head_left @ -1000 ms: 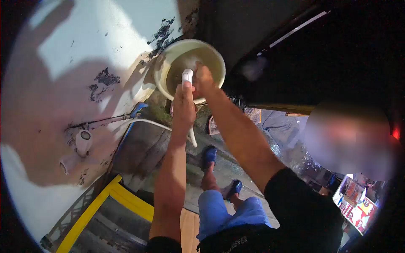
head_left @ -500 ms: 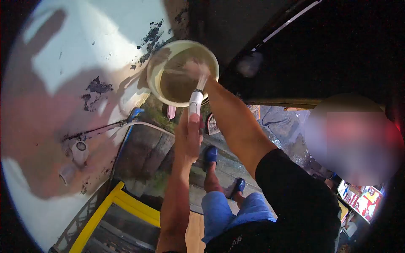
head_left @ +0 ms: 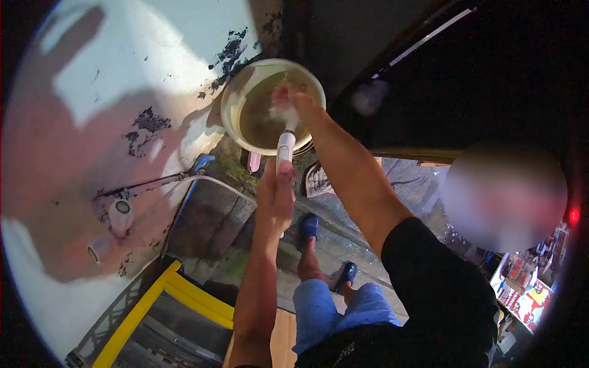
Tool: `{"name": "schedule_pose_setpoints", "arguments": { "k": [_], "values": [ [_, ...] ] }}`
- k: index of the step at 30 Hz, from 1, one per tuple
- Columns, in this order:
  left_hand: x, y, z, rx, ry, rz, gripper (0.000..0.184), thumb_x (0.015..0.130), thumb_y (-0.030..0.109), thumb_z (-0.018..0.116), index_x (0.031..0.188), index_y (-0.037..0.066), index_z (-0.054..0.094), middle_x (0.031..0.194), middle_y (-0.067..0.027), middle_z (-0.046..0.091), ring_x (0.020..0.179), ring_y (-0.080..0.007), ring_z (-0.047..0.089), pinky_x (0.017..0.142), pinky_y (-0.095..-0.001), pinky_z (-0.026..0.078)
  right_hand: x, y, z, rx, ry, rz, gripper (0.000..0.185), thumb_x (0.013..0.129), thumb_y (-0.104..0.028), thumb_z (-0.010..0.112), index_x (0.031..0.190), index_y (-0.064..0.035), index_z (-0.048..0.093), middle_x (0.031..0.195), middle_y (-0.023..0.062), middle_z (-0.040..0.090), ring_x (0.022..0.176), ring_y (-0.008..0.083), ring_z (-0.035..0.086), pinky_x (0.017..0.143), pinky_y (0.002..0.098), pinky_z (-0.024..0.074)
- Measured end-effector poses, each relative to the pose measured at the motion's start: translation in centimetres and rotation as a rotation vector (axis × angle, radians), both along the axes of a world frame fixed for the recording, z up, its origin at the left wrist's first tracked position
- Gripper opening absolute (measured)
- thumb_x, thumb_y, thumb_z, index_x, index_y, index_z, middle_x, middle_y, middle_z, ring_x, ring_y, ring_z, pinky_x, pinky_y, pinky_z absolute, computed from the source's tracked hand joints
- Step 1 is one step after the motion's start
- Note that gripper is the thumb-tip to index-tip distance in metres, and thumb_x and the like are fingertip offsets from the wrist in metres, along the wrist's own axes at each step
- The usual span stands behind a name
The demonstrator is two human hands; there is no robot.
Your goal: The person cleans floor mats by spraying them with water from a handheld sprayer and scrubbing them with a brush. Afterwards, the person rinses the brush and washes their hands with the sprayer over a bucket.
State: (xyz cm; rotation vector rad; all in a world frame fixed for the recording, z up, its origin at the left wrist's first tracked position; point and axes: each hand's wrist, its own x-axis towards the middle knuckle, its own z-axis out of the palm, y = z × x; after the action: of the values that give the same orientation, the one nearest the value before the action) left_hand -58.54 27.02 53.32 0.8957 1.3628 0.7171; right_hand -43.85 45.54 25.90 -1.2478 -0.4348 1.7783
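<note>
My left hand (head_left: pixel 275 199) is wrapped around a white spray nozzle (head_left: pixel 286 147), which points up toward a large pale bucket (head_left: pixel 230 116). Water (head_left: pixel 290 121) streams from its tip into the bucket. Over the bucket's opening, my right hand (head_left: pixel 291 97) sits in the path of the spray. Motion and splashing smear its fingers, so whether it holds anything is unclear. Cloudy water or a wet bottom shows inside the bucket. A pale hose (head_left: pixel 224 185) runs from the left toward my left hand.
A stained wall (head_left: pixel 80 184) with pipe fittings (head_left: pixel 119 214) stands at left. A yellow frame (head_left: pixel 199 302) is at lower left. A patterned shoe (head_left: pixel 318 182) lies near the bucket. My feet, in blue clogs (head_left: pixel 310 226), stand on wet paving. Printed boxes (head_left: pixel 527 300) are at far right.
My right hand has moved slightly up within the bucket's opening. The view has shifted a little, and the left hand keeps its grip on the running nozzle.
</note>
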Motion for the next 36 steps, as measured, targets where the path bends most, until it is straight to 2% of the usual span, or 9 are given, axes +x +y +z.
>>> {"name": "schedule_pose_setpoints", "arguments": {
  "k": [9, 12, 17, 21, 25, 28, 30, 32, 36],
  "values": [
    [-0.2, 3.1, -11.2, 0.192, 0.08, 0.035, 0.044, 0.108, 0.046, 0.041, 0.111, 0.004, 0.055, 0.076, -0.0033, 0.052, 0.06, -0.0137, 0.05, 0.053, -0.0304, 0.041, -3.6, -8.5, 14.8, -0.098, 0.086, -0.031, 0.032, 0.101, -0.031, 0.054, 0.101, -0.0015, 0.064, 0.088, 0.0074, 0.063, 0.084, 0.0184, 0.061, 0.077, 0.0372, 0.0542],
    [0.4, 5.1, -9.6, -0.155, -0.051, -0.006, 0.058, 0.107, 0.055, 0.033, 0.131, 0.007, 0.053, 0.098, -0.0081, 0.061, 0.082, -0.0157, 0.061, 0.065, -0.0324, 0.05, -3.9, -11.7, 15.4, 0.104, -0.283, 0.182, 0.054, 0.098, -0.049, 0.057, 0.115, 0.0019, 0.063, 0.094, 0.0176, 0.069, 0.089, 0.0252, 0.064, 0.084, 0.0395, 0.0496],
    [3.0, 6.8, -10.4, -0.462, -0.427, 0.278, 0.039, 0.107, 0.044, 0.037, 0.116, 0.009, 0.053, 0.09, -0.0032, 0.058, 0.068, -0.0137, 0.056, 0.056, -0.0333, 0.047, -2.1, -12.6, 17.2, 0.187, -0.731, 0.135, 0.053, 0.1, -0.048, 0.055, 0.115, 0.003, 0.058, 0.091, 0.0273, 0.068, 0.088, 0.0409, 0.068, 0.079, 0.0467, 0.0523],
    [0.7, 11.3, -14.9, -0.324, -0.05, 0.45, 0.033, 0.101, 0.039, 0.052, 0.104, 0.007, 0.056, 0.093, -0.0082, 0.058, 0.081, -0.0175, 0.058, 0.068, -0.033, 0.051, -0.7, -12.7, 20.2, 0.077, -1.007, 0.186, 0.048, 0.103, -0.04, 0.051, 0.111, 0.0059, 0.06, 0.085, 0.026, 0.07, 0.083, 0.0418, 0.071, 0.072, 0.0456, 0.0538],
    [1.8, 15.7, -19.2, -0.332, -0.578, 0.357, 0.037, 0.097, 0.038, 0.066, 0.097, 0.0, 0.062, 0.093, -0.0107, 0.064, 0.083, -0.0254, 0.064, 0.076, -0.0348, 0.057, -1.2, -15.4, 24.4, 0.213, -0.909, 0.329, 0.046, 0.102, -0.044, 0.051, 0.115, 0.0001, 0.054, 0.086, 0.0335, 0.066, 0.087, 0.0533, 0.066, 0.071, 0.0563, 0.051],
    [0.6, 18.7, -21.5, -0.428, -0.666, 0.019, 0.031, 0.096, 0.036, 0.066, 0.092, 0.006, 0.062, 0.079, -0.0057, 0.059, 0.071, -0.0198, 0.058, 0.064, -0.0282, 0.049, -0.6, -16.2, 26.0, 0.177, -0.79, 0.287, 0.047, 0.102, -0.045, 0.051, 0.117, -0.0002, 0.052, 0.088, 0.034, 0.066, 0.088, 0.0536, 0.065, 0.073, 0.0571, 0.0498],
    [3.6, 18.6, -19.2, -0.45, -0.466, 0.299, 0.025, 0.099, 0.029, 0.057, 0.105, 0.005, 0.057, 0.07, -0.0011, 0.042, 0.058, -0.0183, 0.046, 0.053, -0.0285, 0.039, -0.4, -16.6, 26.1, 0.285, -0.806, 0.265, 0.046, 0.102, -0.044, 0.052, 0.117, -0.0002, 0.051, 0.088, 0.0337, 0.066, 0.087, 0.0535, 0.065, 0.073, 0.0567, 0.0498],
    [2.2, 19.6, -20.5, -0.431, -0.76, -0.005, 0.025, 0.098, 0.03, 0.06, 0.101, 0.006, 0.062, 0.079, -0.0032, 0.055, 0.066, -0.0191, 0.053, 0.062, -0.0305, 0.045, 0.2, -16.3, 26.8, 0.201, -0.797, 0.269, 0.043, 0.102, -0.043, 0.052, 0.116, -0.0021, 0.05, 0.088, 0.0334, 0.066, 0.086, 0.0528, 0.065, 0.073, 0.0559, 0.0498],
    [3.6, 18.4, -18.3, 0.178, 0.329, -0.338, 0.033, 0.1, 0.025, 0.057, 0.124, 0.003, 0.063, 0.113, -0.0057, 0.068, 0.088, -0.0228, 0.062, 0.089, -0.0343, 0.051, 0.9, -15.5, 26.6, 0.266, -0.76, 0.244, 0.046, 0.101, -0.045, 0.054, 0.118, -0.0029, 0.048, 0.085, 0.0325, 0.066, 0.084, 0.0523, 0.066, 0.072, 0.055, 0.0497]
  ]
}}
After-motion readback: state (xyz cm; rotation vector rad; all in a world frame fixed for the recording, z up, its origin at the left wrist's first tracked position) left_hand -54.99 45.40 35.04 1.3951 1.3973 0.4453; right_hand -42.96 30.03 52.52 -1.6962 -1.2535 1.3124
